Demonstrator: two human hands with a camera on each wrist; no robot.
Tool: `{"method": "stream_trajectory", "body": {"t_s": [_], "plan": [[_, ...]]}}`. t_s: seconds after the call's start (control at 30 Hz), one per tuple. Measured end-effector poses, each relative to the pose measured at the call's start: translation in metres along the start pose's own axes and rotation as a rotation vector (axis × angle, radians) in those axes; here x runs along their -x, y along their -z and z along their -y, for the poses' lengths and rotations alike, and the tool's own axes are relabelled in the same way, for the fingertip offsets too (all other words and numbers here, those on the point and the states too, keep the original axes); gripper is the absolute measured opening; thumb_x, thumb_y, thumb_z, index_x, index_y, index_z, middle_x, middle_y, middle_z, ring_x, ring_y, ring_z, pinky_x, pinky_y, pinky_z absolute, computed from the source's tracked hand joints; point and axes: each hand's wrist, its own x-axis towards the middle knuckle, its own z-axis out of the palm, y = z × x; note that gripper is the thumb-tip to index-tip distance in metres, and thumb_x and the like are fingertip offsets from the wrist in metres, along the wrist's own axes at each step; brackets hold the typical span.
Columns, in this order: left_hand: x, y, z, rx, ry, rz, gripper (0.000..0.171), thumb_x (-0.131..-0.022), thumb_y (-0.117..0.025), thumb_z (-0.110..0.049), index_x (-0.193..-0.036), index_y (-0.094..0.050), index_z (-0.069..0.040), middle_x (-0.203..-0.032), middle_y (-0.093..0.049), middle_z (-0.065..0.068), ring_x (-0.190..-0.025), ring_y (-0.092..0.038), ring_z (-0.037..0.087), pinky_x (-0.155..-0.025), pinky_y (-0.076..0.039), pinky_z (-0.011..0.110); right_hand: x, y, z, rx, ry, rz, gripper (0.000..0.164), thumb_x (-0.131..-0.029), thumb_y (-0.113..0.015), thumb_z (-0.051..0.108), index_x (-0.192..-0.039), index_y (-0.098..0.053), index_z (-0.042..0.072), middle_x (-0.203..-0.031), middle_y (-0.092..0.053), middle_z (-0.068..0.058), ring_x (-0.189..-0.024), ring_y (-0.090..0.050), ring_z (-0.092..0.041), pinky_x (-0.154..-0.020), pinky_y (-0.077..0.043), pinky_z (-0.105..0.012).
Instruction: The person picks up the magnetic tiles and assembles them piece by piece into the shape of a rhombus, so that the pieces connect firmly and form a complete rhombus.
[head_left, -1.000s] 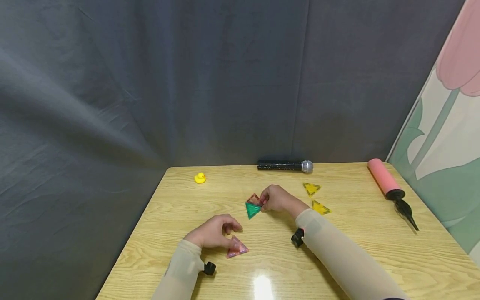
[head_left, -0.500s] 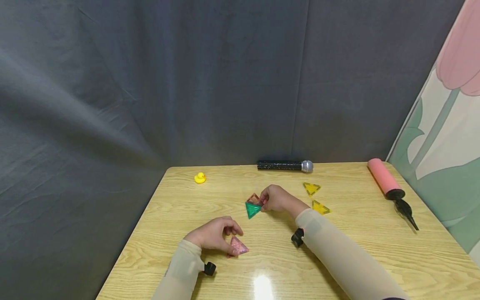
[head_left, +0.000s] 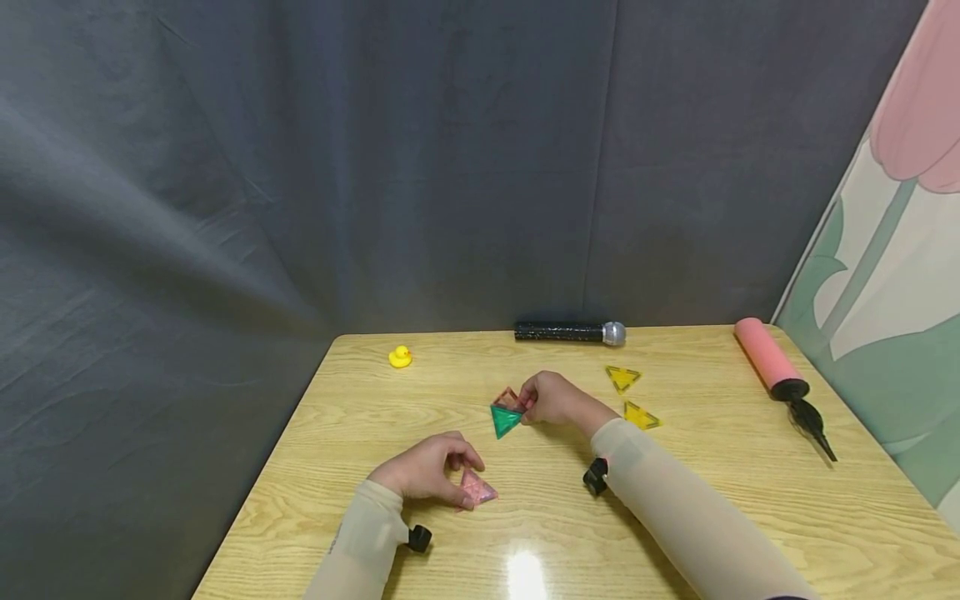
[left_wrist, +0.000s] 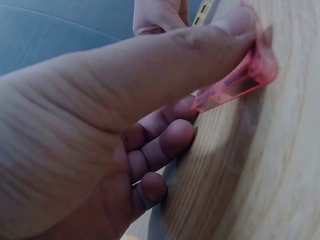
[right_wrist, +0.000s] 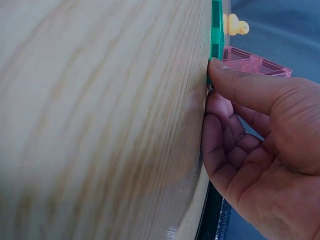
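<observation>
In the head view, my left hand (head_left: pixel 431 468) is over the near middle of the table, pinching a pink triangular magnetic tile (head_left: pixel 477 487) between thumb and forefinger. Its other fingers curl loosely beside the tile (left_wrist: pixel 262 70) in the left wrist view. Farther off, my right hand (head_left: pixel 553 396) grips the corner of a green triangular magnetic tile (head_left: pixel 506 422), with the thumb on its edge. A reddish-pink tile (head_left: pixel 506 399) meets the green one along an edge and rises at an angle in the right wrist view. The right fingertips partly hide both tiles' right ends.
Two yellow triangular tiles (head_left: pixel 623 378) lie right of my right hand. A black microphone (head_left: pixel 568 332) and a yellow rubber duck (head_left: pixel 401 357) are at the back of the wooden table (head_left: pixel 360 408). A pink hand pump (head_left: pixel 768 354) lies along the right side. Dark curtain (head_left: pixel 480 167) hangs behind.
My left thumb has slid right, onto the pink tile, and the tile's near-left corner has shifted slightly. My right hand and the green and reddish-pink tiles have stayed in place.
</observation>
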Motion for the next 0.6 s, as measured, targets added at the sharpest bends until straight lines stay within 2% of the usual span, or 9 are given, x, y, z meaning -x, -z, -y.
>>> {"method": "stream_trajectory", "body": {"t_s": [0.2, 0.6], "plan": [[-0.0011, -0.0014, 0.0018, 0.015, 0.007, -0.030, 0.038, -0.075, -0.097, -0.027, -0.109, -0.078, -0.025, -0.105, -0.063, -0.005, -0.093, -0.058, 0.016, -0.084, -0.052, 0.027, 0.0009, -0.0006, 0.0011, 0.003, 0.003, -0.002, 0.018, -0.081, -0.090, 0.003, -0.088, -0.075, 0.010, -0.080, -0.065, 0.000, -0.076, -0.057, -0.016, -0.074, -0.048, -0.033], [-0.0020, -0.0006, 0.0012, -0.008, -0.021, -0.061, 0.039, -0.074, -0.098, -0.026, -0.106, -0.074, -0.026, -0.099, -0.062, -0.004, -0.088, -0.057, 0.016, -0.076, -0.049, 0.026, -0.0007, -0.0008, -0.0007, 0.014, -0.003, -0.015, 0.018, -0.080, -0.091, 0.005, -0.087, -0.076, 0.012, -0.078, -0.066, 0.002, -0.075, -0.057, -0.015, -0.075, -0.048, -0.033]]}}
